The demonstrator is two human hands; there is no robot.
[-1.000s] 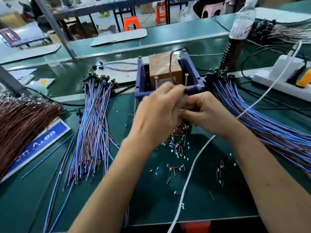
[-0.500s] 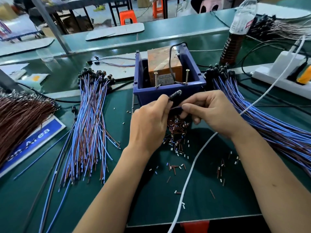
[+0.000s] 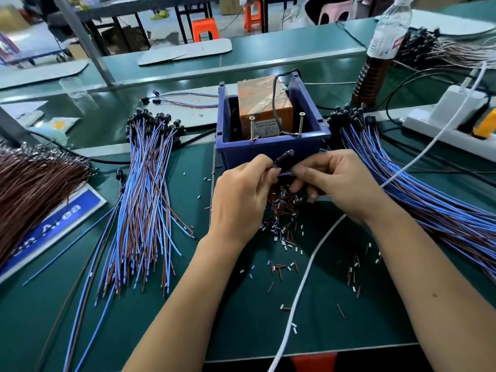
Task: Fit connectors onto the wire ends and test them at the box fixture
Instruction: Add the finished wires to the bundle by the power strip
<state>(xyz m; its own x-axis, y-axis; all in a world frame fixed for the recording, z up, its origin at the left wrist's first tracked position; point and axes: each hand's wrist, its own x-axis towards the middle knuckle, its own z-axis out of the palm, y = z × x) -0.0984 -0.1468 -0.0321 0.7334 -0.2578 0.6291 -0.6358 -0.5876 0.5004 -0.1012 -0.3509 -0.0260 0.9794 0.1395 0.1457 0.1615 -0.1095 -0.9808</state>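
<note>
A glossy black connector [image 3: 284, 156] on a blue wire is pinched by the left hand [image 3: 241, 194] and the right hand [image 3: 338, 181], just before the blue box fixture [image 3: 271, 150], above insulation scraps [image 3: 281, 210] on the tabletop [image 3: 241, 318].

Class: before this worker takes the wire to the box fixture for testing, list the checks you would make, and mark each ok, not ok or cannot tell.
1. Black connector held in left hand grip: ok.
2. Right hand pinching the wire: ok.
3. Connector fully seated on the wire end: cannot tell, fingers hide it.
4. Both screw contacts standing in the blue box fixture: ok.
5. White cable away from the hands: ok.
</note>
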